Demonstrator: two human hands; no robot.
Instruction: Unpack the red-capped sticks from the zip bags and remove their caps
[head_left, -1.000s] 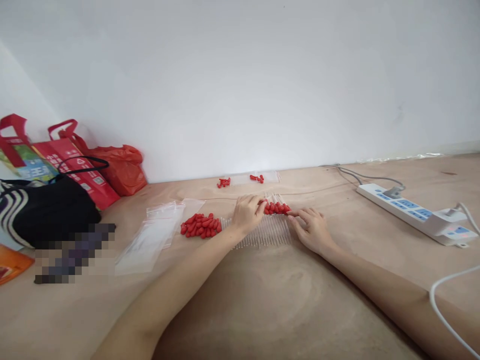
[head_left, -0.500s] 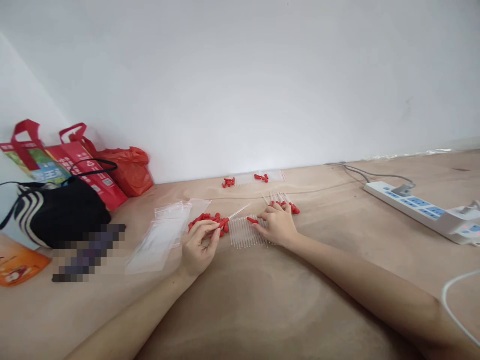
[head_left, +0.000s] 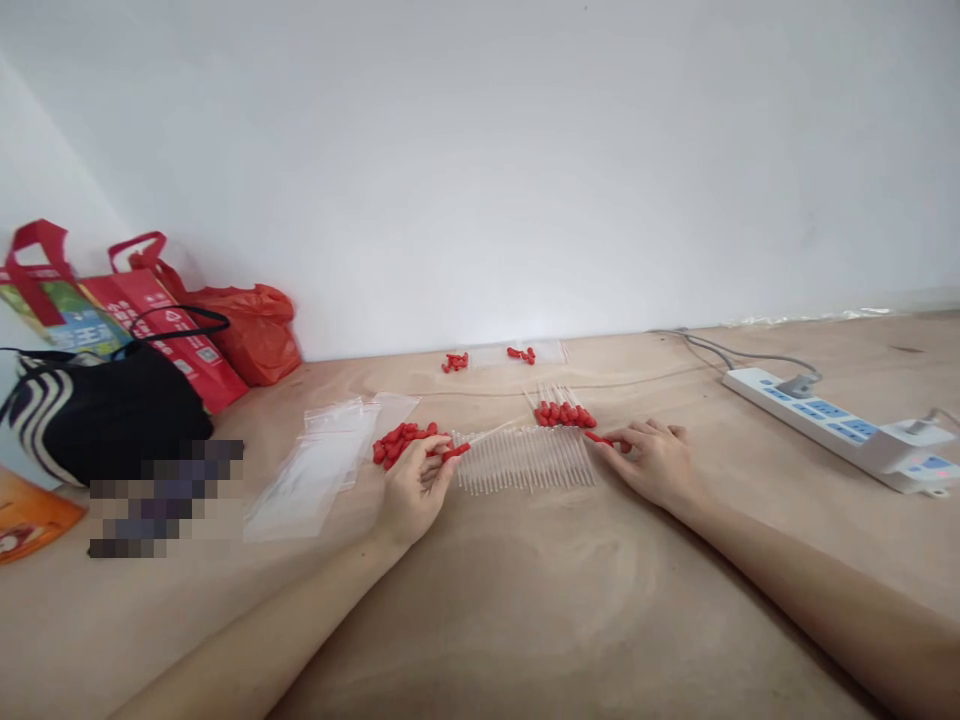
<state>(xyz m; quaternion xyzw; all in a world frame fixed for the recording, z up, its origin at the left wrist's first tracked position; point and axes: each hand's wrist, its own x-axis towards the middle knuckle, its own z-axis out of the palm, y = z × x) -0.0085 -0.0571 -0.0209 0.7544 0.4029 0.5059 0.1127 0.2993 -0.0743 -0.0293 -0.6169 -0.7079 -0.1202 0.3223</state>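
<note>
My left hand [head_left: 416, 490] pinches a small red knobbed piece [head_left: 457, 452] between thumb and fingertips; a thin pale stick stretches from near it to the right. My right hand [head_left: 656, 462] grips another red piece [head_left: 598, 438] by the right end of a row of thin clear sticks [head_left: 529, 462]. These sticks lie side by side on the table between my hands. Behind them, several sticks with red ends [head_left: 564, 413] lie grouped together. Loose red pieces [head_left: 401, 443] are heaped just behind my left hand.
Clear zip bags [head_left: 311, 485] lie left of my left hand. Farther back are another clear bag [head_left: 553, 352] and small red clusters [head_left: 454, 362]. A power strip [head_left: 825, 415] with cables stands right. Shopping bags [head_left: 169, 330] and a black bag [head_left: 120, 410] line the left wall.
My right hand has moved right, off the stick row, uncovering its right part and the red-ended sticks. My left hand has shifted slightly right with its red piece. The view has shifted a little.
</note>
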